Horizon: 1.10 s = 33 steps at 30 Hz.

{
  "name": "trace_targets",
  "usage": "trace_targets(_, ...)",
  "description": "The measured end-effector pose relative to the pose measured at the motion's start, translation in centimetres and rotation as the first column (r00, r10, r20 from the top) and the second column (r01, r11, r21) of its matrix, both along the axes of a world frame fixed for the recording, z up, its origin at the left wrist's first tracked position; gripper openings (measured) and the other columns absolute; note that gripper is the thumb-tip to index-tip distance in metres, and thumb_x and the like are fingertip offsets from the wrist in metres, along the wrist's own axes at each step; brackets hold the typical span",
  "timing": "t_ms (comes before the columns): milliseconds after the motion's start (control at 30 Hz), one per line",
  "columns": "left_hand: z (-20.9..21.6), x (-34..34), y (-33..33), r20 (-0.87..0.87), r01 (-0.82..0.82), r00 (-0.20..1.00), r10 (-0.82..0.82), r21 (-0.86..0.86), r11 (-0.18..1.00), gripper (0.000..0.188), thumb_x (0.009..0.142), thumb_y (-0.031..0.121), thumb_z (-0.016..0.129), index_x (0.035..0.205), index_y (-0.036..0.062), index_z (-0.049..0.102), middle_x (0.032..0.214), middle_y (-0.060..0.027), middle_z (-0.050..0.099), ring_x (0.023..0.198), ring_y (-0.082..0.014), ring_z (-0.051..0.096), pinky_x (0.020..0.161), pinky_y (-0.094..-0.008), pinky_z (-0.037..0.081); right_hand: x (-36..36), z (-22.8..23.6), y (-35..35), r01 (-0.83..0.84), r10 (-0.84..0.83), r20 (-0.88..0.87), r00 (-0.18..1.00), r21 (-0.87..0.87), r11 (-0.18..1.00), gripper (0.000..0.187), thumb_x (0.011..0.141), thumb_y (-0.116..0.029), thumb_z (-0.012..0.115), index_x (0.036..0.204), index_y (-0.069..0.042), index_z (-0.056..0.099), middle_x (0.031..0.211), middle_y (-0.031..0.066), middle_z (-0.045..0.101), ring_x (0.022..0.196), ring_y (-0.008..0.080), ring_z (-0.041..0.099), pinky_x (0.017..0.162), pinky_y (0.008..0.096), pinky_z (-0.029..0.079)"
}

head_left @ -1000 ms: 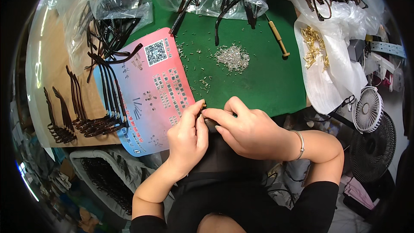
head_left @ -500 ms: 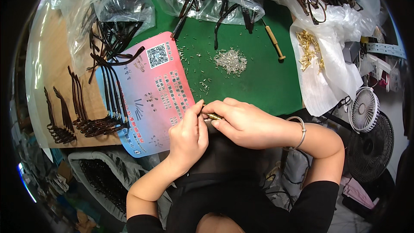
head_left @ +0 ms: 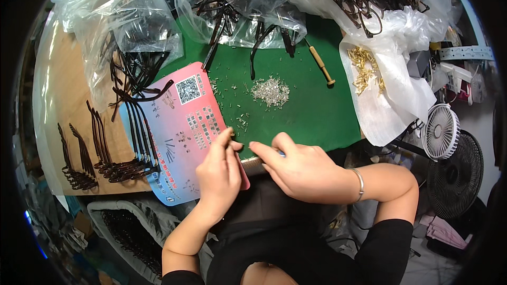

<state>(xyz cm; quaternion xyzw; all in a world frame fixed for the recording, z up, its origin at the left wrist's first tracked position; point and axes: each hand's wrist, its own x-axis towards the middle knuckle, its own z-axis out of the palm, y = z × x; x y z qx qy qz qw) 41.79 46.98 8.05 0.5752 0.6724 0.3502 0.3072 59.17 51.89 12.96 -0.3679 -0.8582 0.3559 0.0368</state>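
Observation:
My left hand [head_left: 219,177] is raised at the table's front edge with its fingers drawn together; what they hold, if anything, is hidden. To its right, my right hand [head_left: 301,171] is curled, its index finger pointing left. A bit of blue [head_left: 282,153] shows between its fingers, but the rest of that thing is covered. The two hands are apart. Just beyond them, a pile of small silver screws [head_left: 270,92] lies on the green mat [head_left: 317,121], with more scattered to its left. Under and beside my left hand lies a pink and blue printed sheet [head_left: 182,121].
Dark eyeglass temples [head_left: 119,169] stand in rows at left. Plastic bags [head_left: 253,0] with more temples line the back. A brass-coloured screwdriver [head_left: 321,66] lies at right, near gold-coloured small parts [head_left: 363,68] on white wrapping. Eyeglass frames [head_left: 369,0] and a white fan [head_left: 442,132] are farther right.
My hands have come apart; they were together around a brass-coloured tool, which no longer shows clearly. The right hand has turned over somewhat. The whole view has shifted slightly.

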Motion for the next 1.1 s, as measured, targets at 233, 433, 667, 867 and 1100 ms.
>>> trace_targets(233,0.9,0.5,6.5,-0.208,0.244,0.959,-0.193,0.257,0.935,0.027,0.084,0.001,0.055,0.111,-0.0006,0.051,0.096,-0.0189,0.061,0.086,-0.0345,0.062,0.071,-0.039,0.05,1.9,-2.9,0.9,0.13,-0.135,-0.119,0.984,-0.045,0.99,0.033,0.087,-0.015,0.054,0.117,-0.005,0.047,0.093,0.0155,0.048,0.066,0.0336,0.06,0.058,0.0425,0.052)
trace_targets(433,-1.6,4.8,20.0,-0.653,0.314,0.753,-0.083,0.246,0.917,0.015,0.077,0.0,0.051,0.091,0.0011,0.046,0.085,-0.018,0.051,0.065,-0.0343,0.061,0.055,-0.0428,0.05,2.5,-2.8,1.5,0.073,-0.079,-0.153,0.985,-0.045,0.996,0.033,0.087,-0.017,0.055,0.116,-0.004,0.048,0.092,0.0156,0.048,0.07,0.0333,0.06,0.062,0.041,0.052)
trace_targets(667,0.2,5.1,19.3,-0.627,0.322,0.753,-0.202,0.083,0.943,0.016,0.076,-0.004,0.045,0.092,-0.0027,0.042,0.084,-0.024,0.055,0.07,-0.0412,0.061,0.061,-0.0464,0.051,4.7,-2.6,2.0,0.115,-0.148,-0.134,0.98,-0.228,0.967,0.034,0.088,-0.017,0.055,0.117,-0.002,0.049,0.095,0.0154,0.051,0.079,0.0315,0.058,0.07,0.037,0.049)
trace_targets(867,6.9,-1.1,11.2,-0.232,0.351,0.915,-0.329,0.062,0.934,0.009,0.085,0.004,0.057,0.091,-0.0015,0.059,0.076,-0.013,0.049,0.069,-0.0258,0.05,0.063,-0.0302,0.039,9.7,-1.5,3.0,0.451,-0.478,-0.063,0.876,-0.246,0.858,0.021,0.082,-0.013,0.052,0.099,-0.002,0.055,0.095,0.0171,0.058,0.087,0.0324,0.06,0.079,0.0377,0.048)
trace_targets(1100,8.0,-1.2,3.9,0.488,0.346,0.851,-0.194,-0.242,0.907,0.007,0.088,0.0,0.051,0.082,-0.0012,0.053,0.081,-0.0044,0.058,0.072,-0.0098,0.054,0.066,-0.0228,0.043,13.8,-2.9,8.0,0.518,-0.587,0.071,0.807,0.394,0.759,0.015,0.078,-0.014,0.059,0.082,0.001,0.056,0.081,0.0198,0.057,0.08,0.0364,0.056,0.071,0.0427,0.046)
